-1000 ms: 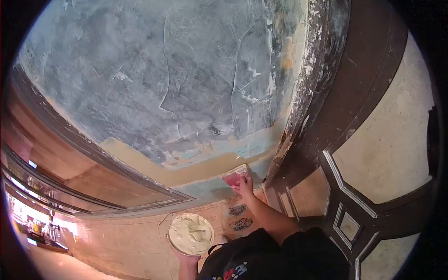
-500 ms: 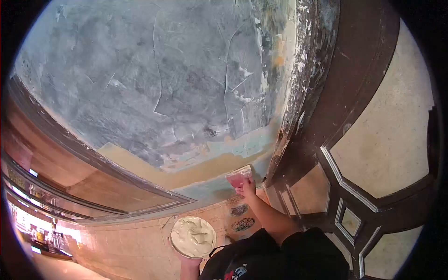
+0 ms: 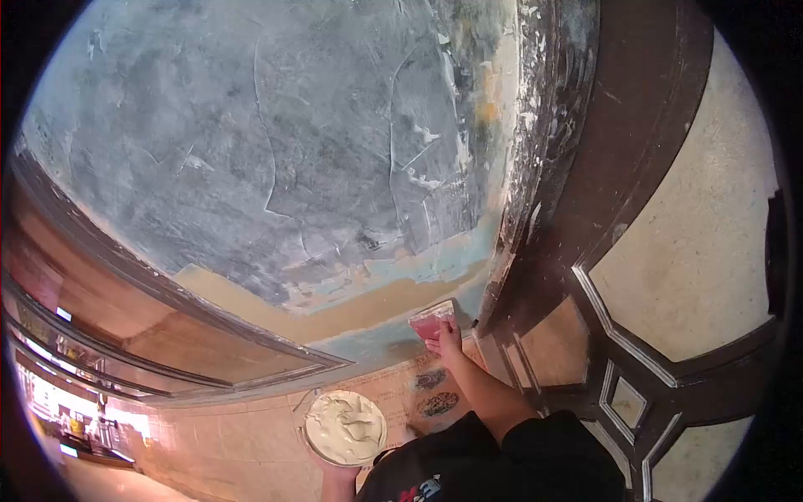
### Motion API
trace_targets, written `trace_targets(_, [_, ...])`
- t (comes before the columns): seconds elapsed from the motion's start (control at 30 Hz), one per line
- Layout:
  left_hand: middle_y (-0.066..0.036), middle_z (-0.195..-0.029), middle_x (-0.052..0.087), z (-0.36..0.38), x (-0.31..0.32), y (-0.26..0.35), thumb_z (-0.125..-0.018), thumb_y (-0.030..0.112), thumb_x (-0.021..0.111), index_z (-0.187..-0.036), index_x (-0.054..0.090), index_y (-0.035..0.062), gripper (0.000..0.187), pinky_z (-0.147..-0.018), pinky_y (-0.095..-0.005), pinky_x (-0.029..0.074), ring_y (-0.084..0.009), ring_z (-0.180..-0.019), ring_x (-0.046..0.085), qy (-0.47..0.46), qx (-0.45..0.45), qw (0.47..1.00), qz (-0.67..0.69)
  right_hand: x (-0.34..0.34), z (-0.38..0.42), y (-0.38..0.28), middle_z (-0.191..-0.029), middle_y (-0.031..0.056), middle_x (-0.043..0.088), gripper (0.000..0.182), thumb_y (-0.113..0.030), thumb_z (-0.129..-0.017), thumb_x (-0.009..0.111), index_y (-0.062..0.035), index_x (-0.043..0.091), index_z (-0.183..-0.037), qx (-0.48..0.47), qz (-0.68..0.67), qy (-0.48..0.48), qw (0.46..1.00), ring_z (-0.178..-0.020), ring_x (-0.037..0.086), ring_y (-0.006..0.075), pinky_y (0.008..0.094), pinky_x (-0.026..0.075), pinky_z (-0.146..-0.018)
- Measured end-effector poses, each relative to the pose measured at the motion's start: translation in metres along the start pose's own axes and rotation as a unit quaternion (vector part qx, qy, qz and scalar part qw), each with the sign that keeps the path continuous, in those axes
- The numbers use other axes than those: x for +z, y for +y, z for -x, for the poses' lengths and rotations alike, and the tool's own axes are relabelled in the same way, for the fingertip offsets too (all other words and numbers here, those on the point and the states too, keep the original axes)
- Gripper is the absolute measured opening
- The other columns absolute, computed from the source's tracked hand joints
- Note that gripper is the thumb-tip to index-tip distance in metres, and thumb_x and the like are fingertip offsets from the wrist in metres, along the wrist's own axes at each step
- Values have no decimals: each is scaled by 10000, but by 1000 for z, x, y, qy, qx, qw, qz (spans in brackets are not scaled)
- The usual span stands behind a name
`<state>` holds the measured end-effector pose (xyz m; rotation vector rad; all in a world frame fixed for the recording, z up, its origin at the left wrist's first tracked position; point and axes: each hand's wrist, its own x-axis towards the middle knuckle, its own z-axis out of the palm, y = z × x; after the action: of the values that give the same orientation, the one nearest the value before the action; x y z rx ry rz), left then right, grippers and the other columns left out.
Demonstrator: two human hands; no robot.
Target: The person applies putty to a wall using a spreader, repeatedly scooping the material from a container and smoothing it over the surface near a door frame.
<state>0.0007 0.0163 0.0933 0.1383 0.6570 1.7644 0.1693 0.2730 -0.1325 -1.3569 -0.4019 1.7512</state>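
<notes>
My right hand (image 3: pixel 447 337) is closed round a flat red scraper (image 3: pixel 429 322), its broad edge smeared with pale paste. The scraper lies against the lower right part of the grey-blue wall (image 3: pixel 335 125), beside the dark door frame. Lower down, my left hand (image 3: pixel 336 471) holds up a round bucket (image 3: pixel 386 435) from beneath, its fingers mostly hidden. Thick cream-coloured paste (image 3: pixel 345 425) fills the bucket near the brim, with swirled ridges on top.
A worn dark wooden frame (image 3: pixel 535 167) with white flecks borders the wall on the right. Past it stands a dark door with pale panels (image 3: pixel 677 209). Wooden trim (image 3: pixel 167 293) runs along the left. Printed sheeting (image 3: pixel 431 393) lies below.
The scraper and my right hand have shifted very slightly right and down in view. The wall appears a little further left. My left hand keeps hold of the bucket.
</notes>
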Motion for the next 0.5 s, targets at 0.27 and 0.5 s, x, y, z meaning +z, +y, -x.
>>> trace_targets(0.27, [-113,-1412,408,-7,-2,-8,-943,585,238,-1405,342,118,665,-1053,-485,358,-306,-1269,423,38,-3,999,7,21,-8,-73,-902,85,514,489,-503,-929,490,-179,399,-1285,-65,49,-49,995,-637,632,221,330,560,-566])
trace_targets(0.5, [-114,-1404,418,-6,5,-17,-940,586,225,-1398,352,111,672,-1053,-481,360,-306,-1264,432,-48,31,996,-70,-35,-10,-21,-863,58,503,392,-460,-941,498,-208,418,-1231,26,24,8,999,-655,633,230,359,560,-568])
